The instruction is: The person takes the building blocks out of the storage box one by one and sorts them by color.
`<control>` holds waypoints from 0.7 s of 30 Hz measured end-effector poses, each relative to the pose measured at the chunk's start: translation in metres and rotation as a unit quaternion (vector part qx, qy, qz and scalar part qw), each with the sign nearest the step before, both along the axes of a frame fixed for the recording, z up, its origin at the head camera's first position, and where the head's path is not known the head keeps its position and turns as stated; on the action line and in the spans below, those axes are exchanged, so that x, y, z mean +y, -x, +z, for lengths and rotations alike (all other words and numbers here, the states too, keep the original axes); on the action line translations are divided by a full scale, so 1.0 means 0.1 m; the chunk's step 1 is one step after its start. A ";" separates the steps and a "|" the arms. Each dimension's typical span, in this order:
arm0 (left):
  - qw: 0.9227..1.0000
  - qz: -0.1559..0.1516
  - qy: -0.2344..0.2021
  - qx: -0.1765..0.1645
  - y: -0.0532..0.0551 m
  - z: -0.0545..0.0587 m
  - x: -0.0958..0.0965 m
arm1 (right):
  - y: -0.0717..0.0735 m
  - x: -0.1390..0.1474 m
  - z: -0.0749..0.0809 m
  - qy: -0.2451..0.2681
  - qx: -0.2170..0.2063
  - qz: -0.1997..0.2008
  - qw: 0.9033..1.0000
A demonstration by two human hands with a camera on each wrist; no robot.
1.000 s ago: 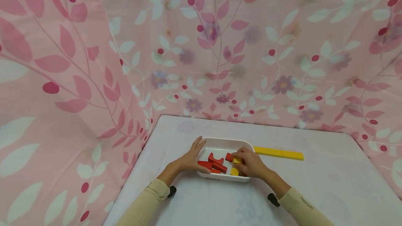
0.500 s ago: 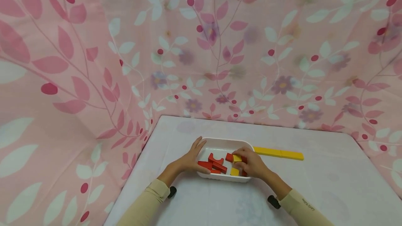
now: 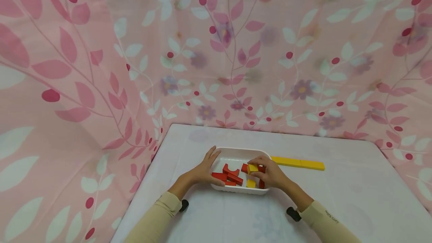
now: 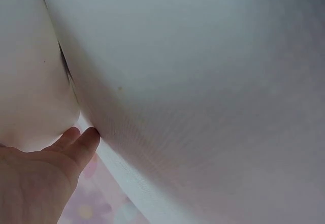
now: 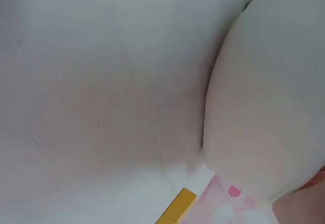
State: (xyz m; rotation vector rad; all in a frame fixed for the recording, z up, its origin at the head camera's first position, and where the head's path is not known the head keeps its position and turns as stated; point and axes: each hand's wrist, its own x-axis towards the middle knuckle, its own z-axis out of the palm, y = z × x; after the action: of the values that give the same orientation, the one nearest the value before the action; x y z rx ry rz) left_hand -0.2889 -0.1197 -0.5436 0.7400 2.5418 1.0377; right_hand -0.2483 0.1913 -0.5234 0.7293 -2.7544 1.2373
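A white tray [image 3: 233, 189] on the table holds red and yellow toy blocks. My left hand [image 3: 202, 170] rests along its left end, fingers stretched toward the far corner and thumb over the front rim. Over the tray's right half, my right hand [image 3: 271, 173] pinches a small yellow block [image 3: 252, 168] between thumb and fingers. Just below it in the tray sits another yellow block [image 3: 251, 183]. A red arch block [image 3: 231, 169] and a long red block [image 3: 235, 178] lie toward the left. More red pieces are partly hidden by the right hand.
Two long yellow blocks [image 3: 312, 164] lie end to end behind the tray's right side; they also show as a yellow strip [image 5: 177, 207] in the right wrist view. A white cloth covers the table [image 3: 354, 183]. Pink floral fabric [image 3: 233, 66] hangs behind and left.
The yellow block in my right hand has come up off the block below it and moved slightly to the left. My left hand stays on the tray.
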 end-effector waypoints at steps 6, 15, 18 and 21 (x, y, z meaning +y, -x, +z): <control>1.000 -0.002 -0.008 -0.001 -0.01 0.01 -0.01 | 0.03 0.02 0.05 0.002 -0.017 -0.005 1.000; 1.000 0.001 -0.012 -0.001 -0.01 0.01 -0.01 | 0.04 0.10 0.14 0.030 -0.045 -0.025 0.998; 1.000 0.000 -0.015 -0.004 -0.02 0.02 0.00 | 0.05 0.16 0.17 0.034 -0.043 -0.037 0.998; 1.000 -0.001 -0.017 -0.003 -0.01 0.02 0.00 | 0.08 0.24 0.20 0.044 -0.022 -0.054 0.997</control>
State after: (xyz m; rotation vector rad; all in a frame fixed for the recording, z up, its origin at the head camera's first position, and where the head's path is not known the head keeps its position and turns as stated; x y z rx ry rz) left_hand -0.2874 -0.1197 -0.5413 0.7461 2.5237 1.0835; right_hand -0.2559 0.2153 -0.5030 0.5445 -2.7124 1.3570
